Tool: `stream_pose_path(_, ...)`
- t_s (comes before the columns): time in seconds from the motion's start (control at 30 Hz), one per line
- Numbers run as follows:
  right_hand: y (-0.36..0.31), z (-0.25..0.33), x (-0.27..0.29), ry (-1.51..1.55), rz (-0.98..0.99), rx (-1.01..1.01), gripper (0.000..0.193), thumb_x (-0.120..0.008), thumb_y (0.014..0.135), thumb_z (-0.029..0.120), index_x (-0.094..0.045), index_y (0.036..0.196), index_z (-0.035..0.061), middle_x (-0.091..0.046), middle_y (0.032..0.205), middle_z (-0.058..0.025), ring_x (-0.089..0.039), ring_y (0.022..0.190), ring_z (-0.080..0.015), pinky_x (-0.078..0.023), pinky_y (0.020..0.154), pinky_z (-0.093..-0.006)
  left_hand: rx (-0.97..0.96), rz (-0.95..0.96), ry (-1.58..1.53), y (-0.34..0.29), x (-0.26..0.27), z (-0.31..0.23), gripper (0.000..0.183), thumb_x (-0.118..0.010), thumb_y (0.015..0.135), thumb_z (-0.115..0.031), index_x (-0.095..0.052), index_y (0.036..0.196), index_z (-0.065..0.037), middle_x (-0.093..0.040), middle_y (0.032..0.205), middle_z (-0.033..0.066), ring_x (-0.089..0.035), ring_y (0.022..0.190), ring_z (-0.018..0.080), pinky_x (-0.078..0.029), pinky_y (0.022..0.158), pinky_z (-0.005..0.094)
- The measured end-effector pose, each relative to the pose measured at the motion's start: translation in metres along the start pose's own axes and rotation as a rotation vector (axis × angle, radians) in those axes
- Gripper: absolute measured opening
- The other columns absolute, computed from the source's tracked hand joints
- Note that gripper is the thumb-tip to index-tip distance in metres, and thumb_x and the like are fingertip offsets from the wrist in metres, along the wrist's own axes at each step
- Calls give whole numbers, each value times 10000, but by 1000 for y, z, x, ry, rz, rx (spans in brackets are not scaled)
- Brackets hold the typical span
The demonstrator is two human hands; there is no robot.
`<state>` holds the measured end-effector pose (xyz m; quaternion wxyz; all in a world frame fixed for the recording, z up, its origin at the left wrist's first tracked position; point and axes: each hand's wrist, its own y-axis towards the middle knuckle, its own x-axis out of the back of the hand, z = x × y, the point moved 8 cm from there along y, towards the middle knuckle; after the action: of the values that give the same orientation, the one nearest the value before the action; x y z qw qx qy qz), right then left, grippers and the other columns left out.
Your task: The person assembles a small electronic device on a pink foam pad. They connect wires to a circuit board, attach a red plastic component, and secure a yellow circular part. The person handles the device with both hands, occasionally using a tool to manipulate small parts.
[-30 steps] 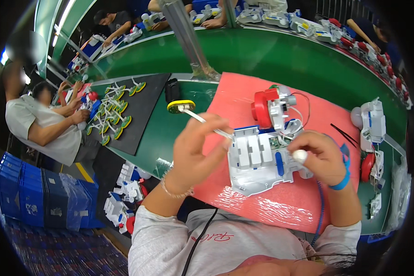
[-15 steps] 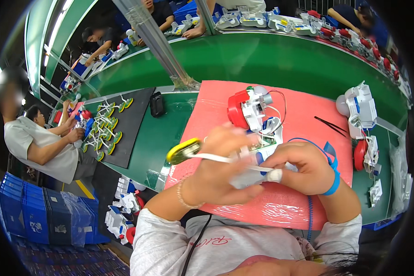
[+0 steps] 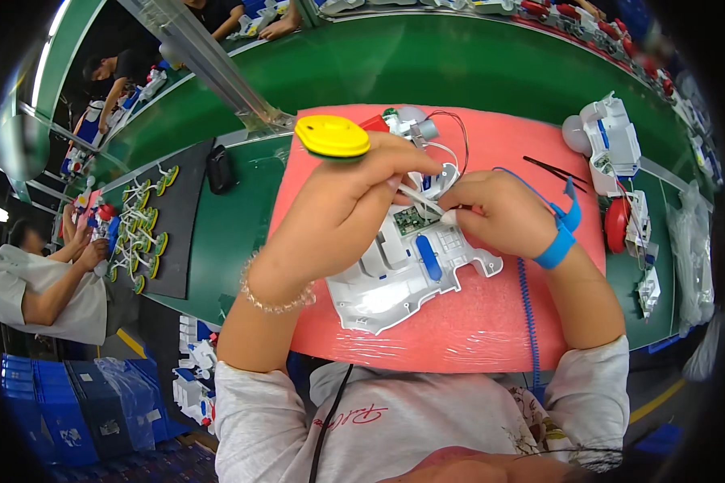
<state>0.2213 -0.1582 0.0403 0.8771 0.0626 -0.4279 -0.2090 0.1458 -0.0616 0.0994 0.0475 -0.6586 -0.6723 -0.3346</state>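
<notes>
Thin white flexible cable [image 3: 420, 198]: I see it stretched between both sets of fingertips, over the housing's far part; I judge it light and limp, best pinched just behind its end, whose tip I can't make out.
Left hand [image 3: 330, 211]: fingers curled, pinching the cable.
Right hand [image 3: 499, 211]: thumb and forefinger drawn together on the cable.
Rounded yellow-and-green disc [image 3: 333, 135]: near the surface's far left corner; probably light, safest by its rim.
Small green circuit board [image 3: 408, 221]: likely fragile; I'd avoid its face.
White moulded plastic housing [image 3: 376, 298]: probably stiff and slick, lying toward the near left corner.
Pink film-wrapped surface [image 3: 459, 334]: beneath the housing.
</notes>
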Motion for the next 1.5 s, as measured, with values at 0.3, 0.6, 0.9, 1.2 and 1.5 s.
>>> stream_pose_path(0.3, 19, -7, -41, 81, 84, -11, 113, -555, 723, 81, -636, 776, 21, -609, 775, -140, -588, 729, -296, -465, 672, -369, 105, 32, -196, 7, -6, 36, 274, -360, 853, 52, -557, 1042, 35, -490, 1096, 112, -551, 908, 164, -486, 760, 266)
stream_pose_path(0.6, 16, -4, -45, -93, 18, -27, 110, -536, 715, 67, -620, 748, 5, -592, 751, -141, -575, 714, -317, -467, 656, -390, 118, 53, -176, -12, 9, 52, 287, -334, 831, 77, -556, 1009, 36, -493, 1146, 135, -566, 892, 167, -465, 795, 272)
stream_pose_path(0.9, 15, -5, -47, -6, 36, -41, 103, -541, 710, 55, -615, 755, -1, -592, 759, -140, -572, 738, -307, -458, 669, -392, 77, 77, -122, -13, 8, 45, 299, -330, 803, 112, -560, 979, 39, -497, 1146, 147, -576, 858, 168, -479, 777, 278)
stream_pose_path(1.2, 14, -10, -49, 1, 66, -25, 172, -480, 709, 57, -639, 763, 19, -595, 724, -166, -580, 670, -328, -470, 628, -409, 17, 64, -49, -12, 3, 46, 279, -336, 808, 106, -559, 965, 45, -501, 1142, 149, -578, 880, 180, -469, 784, 288)
stream_pose_path(1.5, 11, -13, -53, -30, 152, -124, 120, -538, 705, 24, -614, 795, 2, -569, 751, -145, -549, 779, -311, -435, 690, -401, 115, 22, -162, -11, 6, 56, 338, -343, 762, 128, -574, 982, 16, -524, 1092, 145, -556, 879, 179, -439, 806, 284)
